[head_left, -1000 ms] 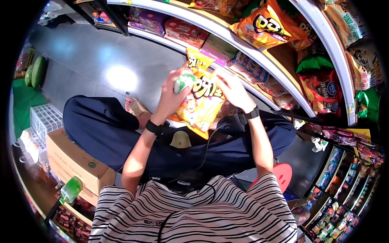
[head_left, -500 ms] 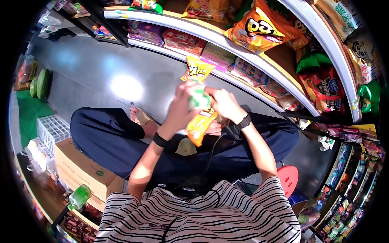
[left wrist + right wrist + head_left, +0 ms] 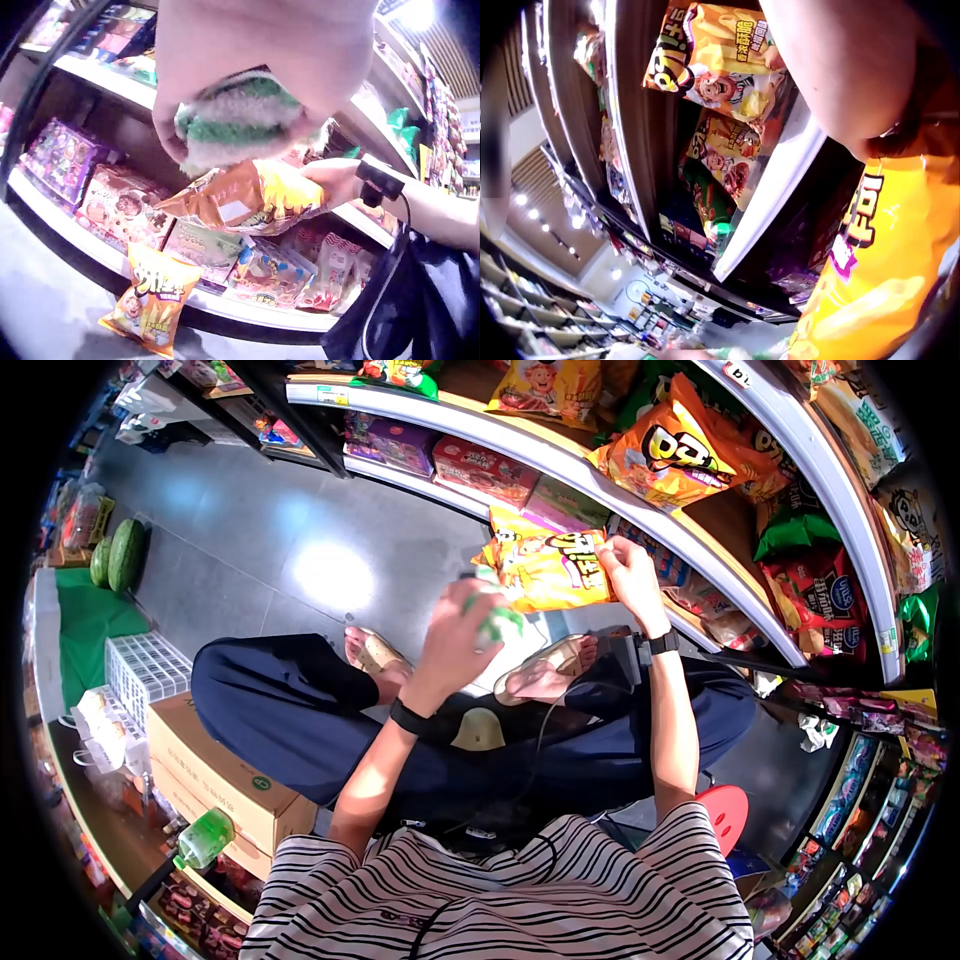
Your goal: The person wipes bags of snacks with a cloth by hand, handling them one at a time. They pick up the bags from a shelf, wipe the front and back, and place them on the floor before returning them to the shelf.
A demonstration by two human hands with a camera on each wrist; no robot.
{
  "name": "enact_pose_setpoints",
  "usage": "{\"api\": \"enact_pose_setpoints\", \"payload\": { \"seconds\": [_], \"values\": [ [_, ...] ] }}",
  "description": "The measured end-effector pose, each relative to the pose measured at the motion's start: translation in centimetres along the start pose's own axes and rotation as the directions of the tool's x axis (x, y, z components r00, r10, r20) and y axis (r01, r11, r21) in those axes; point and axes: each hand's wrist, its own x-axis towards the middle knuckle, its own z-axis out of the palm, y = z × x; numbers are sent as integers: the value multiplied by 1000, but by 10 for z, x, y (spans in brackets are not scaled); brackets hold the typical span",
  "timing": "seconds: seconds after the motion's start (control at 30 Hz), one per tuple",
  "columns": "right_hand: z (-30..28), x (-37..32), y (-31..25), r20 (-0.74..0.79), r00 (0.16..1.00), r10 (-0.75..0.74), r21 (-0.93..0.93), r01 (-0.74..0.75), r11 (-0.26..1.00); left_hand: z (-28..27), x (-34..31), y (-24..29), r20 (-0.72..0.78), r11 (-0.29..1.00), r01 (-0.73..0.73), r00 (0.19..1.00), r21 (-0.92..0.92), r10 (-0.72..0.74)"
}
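Observation:
My left hand [image 3: 458, 640] grips a fuzzy green-and-white striped cloth [image 3: 240, 124], bunched up under the fingers. My right hand [image 3: 635, 585] pinches one end of an orange snack bag [image 3: 560, 570], which lies sideways in the air in front of the lower shelf. In the head view the cloth is close to the bag's left end. The left wrist view shows the bag's shiny back, just below the cloth. A second orange snack bag [image 3: 154, 298] of the same kind stands on the floor against the shelf base.
Boxed snacks [image 3: 485, 468] line the bottom shelf; more orange bags [image 3: 675, 450] lie on the shelf above. To my left are a cardboard box [image 3: 215, 770], a white plastic basket [image 3: 150, 668] and a green bottle [image 3: 206, 838]. A red stool [image 3: 725, 815] is at my right.
The cloth was over the bag's front and has come away to the left. The bag has swung from upright to sideways, with my right hand now further right on its end.

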Motion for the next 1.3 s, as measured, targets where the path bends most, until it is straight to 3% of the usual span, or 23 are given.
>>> {"api": "enact_pose_setpoints", "payload": {
  "seconds": [0.03,0.07,0.1,0.13,0.17,0.23,0.3,0.33,0.4,0.5,0.53,0.57,0.67,0.7,0.77,0.8,0.93,1.03,1.2,1.3],
  "values": [
    [0,1,-3,21,999,-27,-20,28,999,-2,0,-2,-63,993,121,991,9,-120],
    [3,0,-6,95,993,69,-7,-69,998,-3,1,-3,-64,993,117,991,7,-117],
    [10,-3,-11,169,971,166,1,-168,986,-3,2,-4,-135,998,58,989,16,-56],
    [29,-5,4,178,975,133,150,-160,976,-5,3,-3,-203,1000,0,979,28,5],
    [44,-10,4,193,978,80,134,-107,985,-6,3,-2,-270,998,-54,961,45,65],
    [66,-24,-6,387,901,195,219,-295,930,1,2,7,-213,994,-80,973,71,93],
    [81,-38,-13,512,845,153,397,-391,831,13,6,9,-35,946,-246,969,-212,245],
    [88,-41,-13,516,843,152,396,-392,830,13,5,13,-36,947,-243,970,-210,241],
    [97,-43,-8,497,864,88,581,-406,706,12,4,21,22,956,-292,956,-43,293],
    [75,-21,16,573,812,107,439,-415,797,10,6,13,17,952,-304,953,37,304],
    [57,-26,-16,502,835,227,391,-453,801,7,8,12,-1,962,-267,964,66,267],
    [50,-20,-11,478,853,209,398,-422,814,5,9,8,-3,962,-266,964,67,267],
    [25,-3,-5,489,840,236,249,-394,885,-2,10,-3,-86,982,-24,995,190,41],
    [19,1,-1,478,845,240,204,-373,905,-4,9,-10,-85,982,-24,996,189,41],
    [6,1,-15,427,864,268,122,-348,929,-7,10,-27,-107,988,125,988,90,-115],
    [-7,-2,-32,463,832,305,68,-377,924,-10,11,-29,-158,991,110,983,73,-97],
    [-5,0,-11,600,757,259,204,-458,865,-20,17,-12,-53,1000,11,999,-23,-13],
    [1,-3,-1,595,777,206,303,-454,838,-15,13,4,13,997,-54,998,-51,55],
    [5,-10,-2,594,761,262,257,-488,834,4,3,-4,0,1000,-19,1000,0,19],
    [5,-11,-6,627,740,242,300,-516,802,3,4,-10,13,996,-20,1000,-87,21]
  ]
}}
